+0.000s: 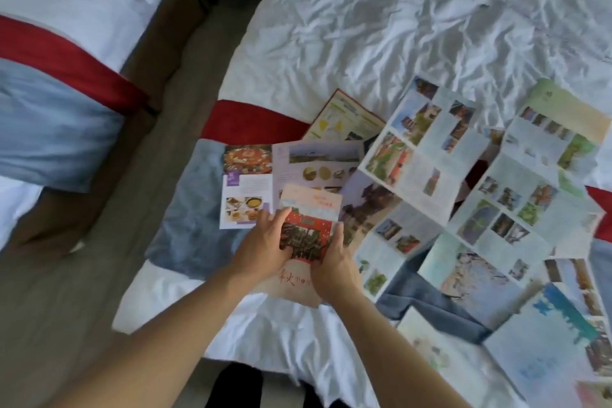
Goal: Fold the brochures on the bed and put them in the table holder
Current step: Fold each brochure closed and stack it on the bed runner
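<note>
A folded pink brochure (pixel 311 218) with a red photo panel lies at the near corner of the bed. My left hand (pixel 265 245) presses its left side, fingers spread over the cover. My right hand (pixel 334 261) grips its right edge, thumb on top. Several unfolded brochures lie around it on the bed: a food brochure (pixel 251 182), one with a red border (pixel 347 119), a large photo sheet (pixel 427 149) and more sheets (pixel 516 202) to the right. No table holder is in view.
The bed has rumpled white bedding (pixel 397 19) and a blue and red runner (pixel 188 218). A second bed (pixel 56 82) with the same runner stands to the left, with a strip of grey carpet (pixel 159 149) between them.
</note>
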### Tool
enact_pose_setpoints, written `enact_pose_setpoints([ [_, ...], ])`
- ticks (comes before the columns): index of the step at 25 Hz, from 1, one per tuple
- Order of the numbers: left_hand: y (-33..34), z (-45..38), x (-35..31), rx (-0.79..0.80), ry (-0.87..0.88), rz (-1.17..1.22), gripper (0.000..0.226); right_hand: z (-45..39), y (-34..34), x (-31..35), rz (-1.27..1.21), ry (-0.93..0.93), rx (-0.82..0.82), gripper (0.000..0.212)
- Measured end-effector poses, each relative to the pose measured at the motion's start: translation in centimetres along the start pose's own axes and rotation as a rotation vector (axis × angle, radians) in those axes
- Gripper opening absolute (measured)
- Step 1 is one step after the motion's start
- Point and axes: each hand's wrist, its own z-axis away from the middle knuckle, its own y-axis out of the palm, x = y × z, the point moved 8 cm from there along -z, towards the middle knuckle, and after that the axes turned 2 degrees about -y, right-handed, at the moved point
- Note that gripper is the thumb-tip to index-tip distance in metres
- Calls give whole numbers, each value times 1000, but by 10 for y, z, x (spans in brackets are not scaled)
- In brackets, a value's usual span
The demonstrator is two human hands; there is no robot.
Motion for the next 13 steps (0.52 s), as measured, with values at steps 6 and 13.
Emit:
enact_pose_setpoints([
  [6,52,46,104,126,-16,-59,79,23,120,8,109,-2,12,80],
  [13,90,44,109,150,337,-468,89,7,153,29,526,-416,-154,75],
])
